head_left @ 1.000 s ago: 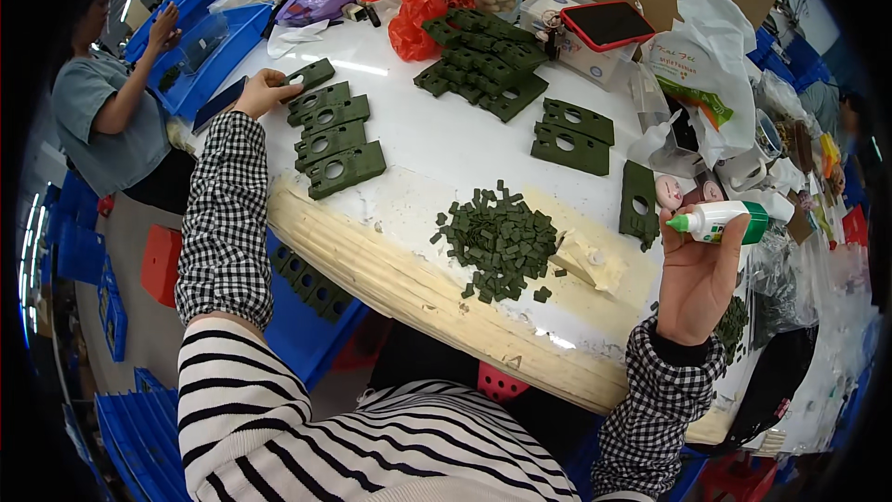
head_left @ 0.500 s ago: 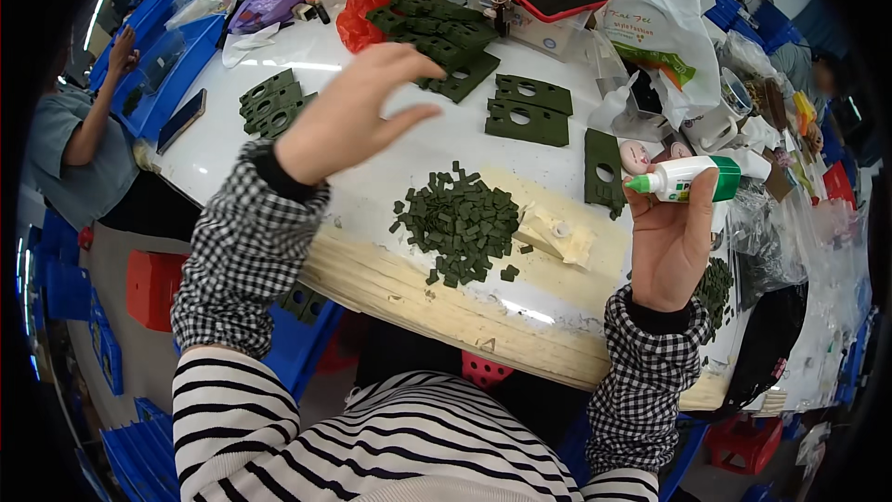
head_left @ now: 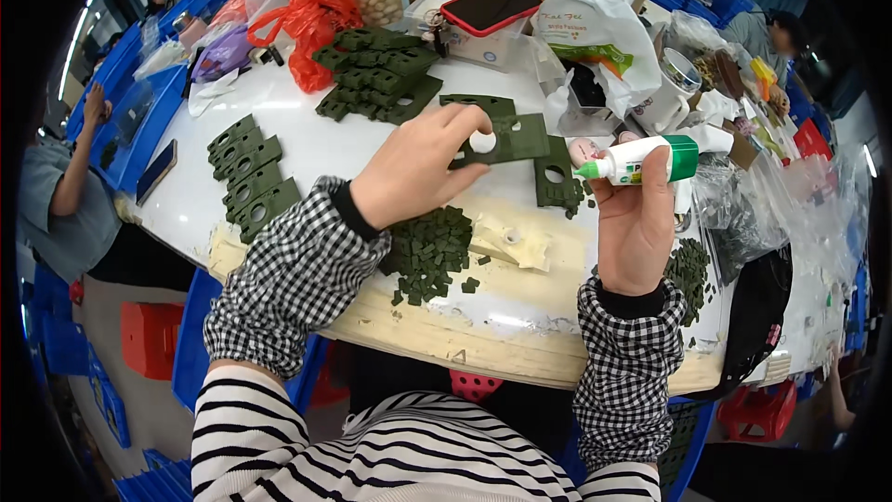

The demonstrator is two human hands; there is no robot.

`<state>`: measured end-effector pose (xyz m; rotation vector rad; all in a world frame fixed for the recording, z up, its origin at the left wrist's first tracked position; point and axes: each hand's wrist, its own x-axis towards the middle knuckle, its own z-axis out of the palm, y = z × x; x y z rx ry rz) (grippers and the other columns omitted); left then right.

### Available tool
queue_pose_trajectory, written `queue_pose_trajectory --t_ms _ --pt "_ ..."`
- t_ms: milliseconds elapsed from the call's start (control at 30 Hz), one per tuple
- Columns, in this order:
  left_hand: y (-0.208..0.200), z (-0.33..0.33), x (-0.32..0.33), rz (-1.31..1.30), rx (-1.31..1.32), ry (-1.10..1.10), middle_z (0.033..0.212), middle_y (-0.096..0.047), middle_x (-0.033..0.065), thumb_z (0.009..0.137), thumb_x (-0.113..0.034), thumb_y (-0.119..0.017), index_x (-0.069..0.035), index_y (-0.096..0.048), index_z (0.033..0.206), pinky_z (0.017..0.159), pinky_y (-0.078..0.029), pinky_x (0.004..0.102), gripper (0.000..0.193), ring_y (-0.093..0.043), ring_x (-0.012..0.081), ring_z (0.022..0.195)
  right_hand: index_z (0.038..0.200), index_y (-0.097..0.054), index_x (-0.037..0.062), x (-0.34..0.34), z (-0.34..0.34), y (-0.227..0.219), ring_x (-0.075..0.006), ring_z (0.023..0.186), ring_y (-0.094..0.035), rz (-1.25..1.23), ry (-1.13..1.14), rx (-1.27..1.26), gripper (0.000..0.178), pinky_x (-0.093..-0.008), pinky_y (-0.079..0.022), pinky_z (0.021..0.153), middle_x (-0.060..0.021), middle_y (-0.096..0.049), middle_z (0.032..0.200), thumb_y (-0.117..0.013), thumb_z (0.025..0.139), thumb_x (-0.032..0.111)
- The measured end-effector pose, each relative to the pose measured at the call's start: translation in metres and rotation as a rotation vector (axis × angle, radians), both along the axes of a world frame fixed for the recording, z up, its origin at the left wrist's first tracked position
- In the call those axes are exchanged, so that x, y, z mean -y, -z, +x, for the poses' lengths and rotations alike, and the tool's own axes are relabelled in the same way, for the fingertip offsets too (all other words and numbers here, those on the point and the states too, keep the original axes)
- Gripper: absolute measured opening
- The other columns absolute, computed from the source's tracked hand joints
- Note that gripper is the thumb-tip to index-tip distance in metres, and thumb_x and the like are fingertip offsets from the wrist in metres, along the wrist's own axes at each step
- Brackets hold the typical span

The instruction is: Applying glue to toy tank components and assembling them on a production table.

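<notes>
My left hand [head_left: 418, 165] has its thumb and fingers closed on the left end of a flat dark green plate [head_left: 526, 138] with a round hole. Another green plate [head_left: 492, 104] lies partly hidden behind it, and a third [head_left: 552, 188] rests to its right. My right hand [head_left: 636, 237] holds a white glue bottle [head_left: 628, 165] with a green base and green tip, tilted sideways with the tip pointing left. Below the held plate is a heap of small dark green pieces [head_left: 429, 260], partly covered by my left hand and sleeve.
Plates in a row [head_left: 249, 177] lie at left; a stack [head_left: 376, 74] stands farther back. Beside the heap sits a cream block [head_left: 511, 240]. A red-edged phone [head_left: 491, 7], white bag [head_left: 604, 23], mug [head_left: 667, 98] and second small heap [head_left: 688, 274] surround the work area. A person sits at left.
My left hand has moved right and taken hold of a green plate. The right hand still holds the glue bottle. The view has shifted, with more plates showing at left.
</notes>
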<state>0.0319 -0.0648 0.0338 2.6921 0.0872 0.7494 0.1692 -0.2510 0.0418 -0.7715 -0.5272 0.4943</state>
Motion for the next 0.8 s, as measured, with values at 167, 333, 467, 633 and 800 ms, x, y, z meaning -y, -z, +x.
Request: queue_pose_trajectory --t_ms 167,333,467,633,800 --pt "-0.008 -0.008 0.029 -0.05 0.225 0.147 0.102 -0.059 0.0161 0.065 -0.005 -0.075 0.001 -0.053 0.117 0.079 -0.048 0.0352 0.057 -0.058 0.0296 0.091 0.102 -0.056 0.006 0.001 -0.001 -0.002 -0.0158 0.091 -0.062 -0.033 0.082 0.047 0.02 -0.029 -0.047 0.081 -0.004 -0.062 0.096 -0.057 0.095 0.025" --pt "-0.003 -0.013 0.036 -0.066 0.225 0.2 0.098 -0.056 0.0147 0.062 -0.008 -0.075 0.002 -0.055 0.117 0.075 -0.047 0.0346 0.06 -0.055 0.0282 0.084 0.103 -0.054 0.0032 -0.001 -0.008 -0.003 -0.0193 0.093 -0.064 -0.05 -0.007 0.071 0.021 -0.0319 -0.049 0.083 -0.0067 -0.063 0.096 -0.056 0.095 0.023" --pt "0.0 -0.015 0.033 -0.066 0.227 0.192 0.098 -0.057 0.0139 0.06 -0.009 -0.075 0.002 -0.056 0.118 0.073 -0.047 0.033 0.061 -0.055 0.0257 0.082 0.106 -0.054 0.0018 -0.002 -0.01 0.0 -0.0191 0.092 -0.064 -0.128 0.003 0.162 0.022 -0.031 -0.05 0.082 -0.0087 -0.063 0.096 -0.057 0.095 0.021" --pt "0.002 -0.015 0.031 -0.054 0.249 0.202 0.097 -0.057 0.0129 0.06 -0.01 -0.076 0.002 -0.057 0.118 0.071 -0.047 0.0321 0.062 -0.055 0.0241 0.081 0.108 -0.053 0.0 -0.003 -0.012 0.004 -0.0168 0.09 -0.063 -0.133 0.031 0.239 0.023 -0.0295 -0.05 0.081 -0.0095 -0.064 0.097 -0.061 0.092 0.015" --pt "0.002 -0.015 0.031 -0.034 0.265 0.202 0.095 -0.058 0.0126 0.06 -0.01 -0.076 0.002 -0.058 0.117 0.069 -0.047 0.0314 0.061 -0.055 0.0232 0.079 0.108 -0.054 -0.0004 -0.004 -0.015 0.002 -0.0163 0.089 -0.062 -0.14 0.029 0.236 0.023 -0.0289 -0.049 0.081 -0.0097 -0.064 0.097 -0.063 0.09 0.012"
